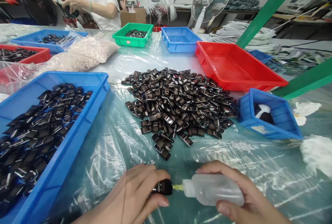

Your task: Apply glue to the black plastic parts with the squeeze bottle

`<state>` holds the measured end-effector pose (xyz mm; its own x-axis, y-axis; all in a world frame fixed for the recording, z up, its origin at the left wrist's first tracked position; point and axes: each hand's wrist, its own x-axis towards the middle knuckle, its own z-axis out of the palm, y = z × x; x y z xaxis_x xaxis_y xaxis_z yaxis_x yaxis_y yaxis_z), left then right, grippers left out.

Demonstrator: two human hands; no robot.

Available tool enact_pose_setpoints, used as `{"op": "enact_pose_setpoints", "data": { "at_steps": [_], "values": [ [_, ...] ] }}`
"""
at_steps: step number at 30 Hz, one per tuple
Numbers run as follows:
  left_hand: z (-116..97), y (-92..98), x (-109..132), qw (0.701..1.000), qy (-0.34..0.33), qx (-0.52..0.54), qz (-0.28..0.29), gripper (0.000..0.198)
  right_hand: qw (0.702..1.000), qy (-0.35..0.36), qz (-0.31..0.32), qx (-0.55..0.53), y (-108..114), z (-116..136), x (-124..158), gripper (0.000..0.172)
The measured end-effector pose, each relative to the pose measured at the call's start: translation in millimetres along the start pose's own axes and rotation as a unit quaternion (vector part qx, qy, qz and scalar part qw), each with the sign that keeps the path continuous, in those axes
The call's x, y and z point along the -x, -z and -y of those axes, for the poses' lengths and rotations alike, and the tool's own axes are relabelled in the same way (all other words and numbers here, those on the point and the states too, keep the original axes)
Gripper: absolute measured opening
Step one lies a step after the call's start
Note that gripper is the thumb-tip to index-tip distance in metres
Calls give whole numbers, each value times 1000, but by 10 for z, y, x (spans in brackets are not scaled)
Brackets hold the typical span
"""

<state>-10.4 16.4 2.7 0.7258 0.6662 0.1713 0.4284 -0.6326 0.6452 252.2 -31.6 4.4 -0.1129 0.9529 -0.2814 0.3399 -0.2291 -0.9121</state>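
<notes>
My left hand [140,193] is closed round a small glossy black plastic piece [165,187], whose rounded end sticks out between thumb and fingers. In my right hand [241,191] lies a translucent squeeze bottle [212,188], held on its side with a white cap and a thin yellow nozzle tip [177,187]. The tip points left and meets, or nearly meets, the end of the black piece; I cannot tell whether it touches. Just beyond both hands spreads a large pile of similar black pieces [178,103] on the plastic-covered table [119,141].
At left stands a blue tray [85,120] of black pieces. A small blue bin [272,130] and a red tray [233,65] flank the pile on the right. White crumpled material [317,155] lies at the right edge. Across the table a person [106,8] handles something dark.
</notes>
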Motion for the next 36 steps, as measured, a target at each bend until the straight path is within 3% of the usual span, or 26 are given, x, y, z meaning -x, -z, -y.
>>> {"op": "enact_pose_setpoints", "data": {
  "at_steps": [11,23,36],
  "values": [
    [-1,-9,-1,1000,-21,-12,5,34,998,-24,34,-43,13,20,-27,40],
    [2,-19,7,999,-27,-25,4,36,998,-4,37,-53,-1,58,-46,43],
    [5,-27,4,999,-39,-30,9,35,998,-7,54,-28,46,31,-58,30]
  ]
}}
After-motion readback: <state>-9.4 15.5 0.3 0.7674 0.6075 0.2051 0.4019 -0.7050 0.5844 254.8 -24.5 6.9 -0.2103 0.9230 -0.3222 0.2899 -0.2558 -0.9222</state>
